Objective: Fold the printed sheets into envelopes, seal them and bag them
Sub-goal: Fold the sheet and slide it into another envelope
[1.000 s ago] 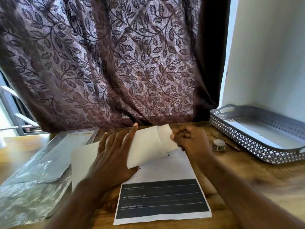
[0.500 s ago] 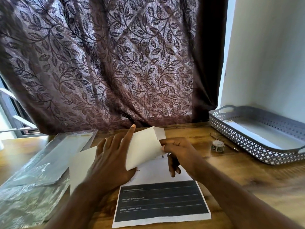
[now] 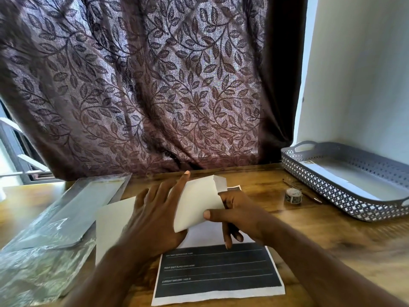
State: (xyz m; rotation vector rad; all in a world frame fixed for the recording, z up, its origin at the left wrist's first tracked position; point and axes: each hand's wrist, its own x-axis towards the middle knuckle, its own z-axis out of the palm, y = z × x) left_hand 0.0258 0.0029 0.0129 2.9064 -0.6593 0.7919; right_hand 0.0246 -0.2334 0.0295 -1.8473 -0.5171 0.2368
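Envelope (image 3: pixel 199 202): where are you holding it, and with what?

I'm pinching its near right edge with my right hand (image 3: pixel 241 216). My thumb (image 3: pixel 207 214) is lying on top, my index is curling behind, and the other fingers are hanging down toward the sheet (image 3: pixel 217 269). My left hand (image 3: pixel 155 213) is lying flat across its left part, fingers straight, gripping nothing, just pressing. It is tilting up over the sheet's white top, with the flap (image 3: pixel 220 180) open at the far end. I can't tell whether its near corner is touching the table (image 3: pixel 332 251).

How is it going to behave?

I'm judging it light, thin and limp. It is likely bending wherever I'm not backing it, and creasing for good if I'm squeezing hard. So I'm thinking the edges and corners are the places to take it, with flat pads, never the middle.

What is lying around you?

White paper (image 3: pixel 112 218) is showing under my left wrist, and bags (image 3: pixel 44 229) are lying further left. Tape (image 3: pixel 293 196) is sitting near the tray (image 3: pixel 327 187) on my right, handy for the sealing.
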